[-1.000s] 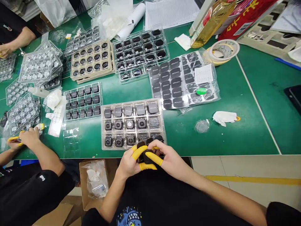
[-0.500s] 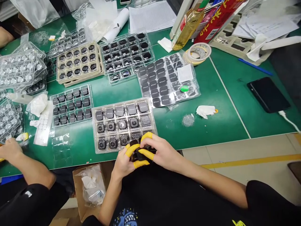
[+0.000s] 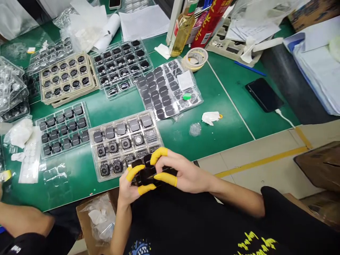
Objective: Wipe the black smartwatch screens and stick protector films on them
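My left hand [image 3: 128, 189], with yellow finger cots, grips the left side of a dark sheet of rounded-square stickers [image 3: 145, 174] between thumb and finger. On its right side, my right hand [image 3: 187, 173], also in yellow cots, is closed with thumb and fingertips on the sheet. The fingers hide much of it, so I cannot tell whether one piece is lifted. Just beyond my hands lies a clear tray [image 3: 93, 156]. Grey rounded-square pieces [image 3: 121, 129] fill its back row, and black watch-like parts [image 3: 125, 143] sit in the front rows.
To the left lies another tray of dark squares [image 3: 63, 129]. Trays of round black lenses [image 3: 120, 61] stand behind, near a sticker sheet [image 3: 164, 101]. A tape roll [image 3: 195, 58], bottle [image 3: 182, 33] and plugged-in phone [image 3: 264, 94] are farther right. A co-worker's arm [image 3: 23, 219] rests at left.
The view has swung to the right, so the table's things appear farther left. My hands have drawn slightly apart on the dark sheet, and more of it shows between them.
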A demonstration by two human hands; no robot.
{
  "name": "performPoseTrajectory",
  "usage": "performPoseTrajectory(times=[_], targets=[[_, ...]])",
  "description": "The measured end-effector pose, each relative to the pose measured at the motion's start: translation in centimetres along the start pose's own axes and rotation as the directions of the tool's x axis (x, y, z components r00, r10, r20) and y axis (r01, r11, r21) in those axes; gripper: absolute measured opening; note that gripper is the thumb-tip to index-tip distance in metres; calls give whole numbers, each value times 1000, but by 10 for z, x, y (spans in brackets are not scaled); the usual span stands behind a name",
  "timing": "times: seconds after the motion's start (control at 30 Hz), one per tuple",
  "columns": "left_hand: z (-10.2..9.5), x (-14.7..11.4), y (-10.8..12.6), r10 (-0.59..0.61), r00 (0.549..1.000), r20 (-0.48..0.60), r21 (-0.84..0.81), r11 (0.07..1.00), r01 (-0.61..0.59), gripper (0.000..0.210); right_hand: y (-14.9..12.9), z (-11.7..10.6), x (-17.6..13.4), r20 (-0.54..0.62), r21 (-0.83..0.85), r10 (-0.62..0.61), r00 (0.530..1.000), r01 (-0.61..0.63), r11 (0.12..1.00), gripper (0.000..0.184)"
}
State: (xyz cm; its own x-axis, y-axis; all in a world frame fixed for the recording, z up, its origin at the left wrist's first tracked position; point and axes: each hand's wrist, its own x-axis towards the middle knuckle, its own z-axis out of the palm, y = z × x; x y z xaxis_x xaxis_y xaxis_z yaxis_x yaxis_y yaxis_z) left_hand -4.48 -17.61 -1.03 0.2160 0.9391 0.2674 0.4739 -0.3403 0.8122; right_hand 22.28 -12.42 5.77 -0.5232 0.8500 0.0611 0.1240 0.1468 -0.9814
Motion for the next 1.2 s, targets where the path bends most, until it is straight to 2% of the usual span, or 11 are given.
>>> performPoseTrajectory(times=[0.1,0.2,0.23,0.33,0.5,0.6,0.7,0.83,1.0,1.07,1.2], targets=[[-2,-8,-6,-55,997,-57,-10,998,55,68,17,-45,-15,-232,-154,123,965,-161,975,23],[-2,-15,-11,-83,993,-87,-78,994,76,75,55,-101,-33,-452,-383,233,861,-424,821,23],[-2,-15,-12,-85,991,-103,-97,992,75,77,69,-116,-38,-474,-452,261,841,-487,748,22],[2,-10,-9,-81,993,-87,-137,988,69,80,108,-143,-44,-508,-515,299,808,-563,646,18],[11,3,-1,-40,998,49,-169,984,48,74,147,-138,-39,-586,-564,294,756,-640,522,17],[12,-2,-7,-58,998,-9,-97,994,57,75,157,-141,-46,-637,-567,270,722,-676,470,20],[10,-7,-15,-68,992,-103,-40,997,64,74,164,-158,-62,-701,-545,234,673,-718,432,37],[7,2,-17,-43,995,-87,-51,998,38,71,172,-176,-77,-720,-542,217,660,-729,419,32],[10,18,-5,-48,998,-37,-130,991,43,73,179,-175,-73,-740,-565,144,656,-724,396,14],[13,20,-4,-36,998,-46,-173,985,27,72,179,-179,-67,-770,-553,96,631,-735,393,7],[18,20,-8,-66,995,-72,-239,970,47,76,167,-185,-50,-824,-531,-56,564,-733,425,15]])
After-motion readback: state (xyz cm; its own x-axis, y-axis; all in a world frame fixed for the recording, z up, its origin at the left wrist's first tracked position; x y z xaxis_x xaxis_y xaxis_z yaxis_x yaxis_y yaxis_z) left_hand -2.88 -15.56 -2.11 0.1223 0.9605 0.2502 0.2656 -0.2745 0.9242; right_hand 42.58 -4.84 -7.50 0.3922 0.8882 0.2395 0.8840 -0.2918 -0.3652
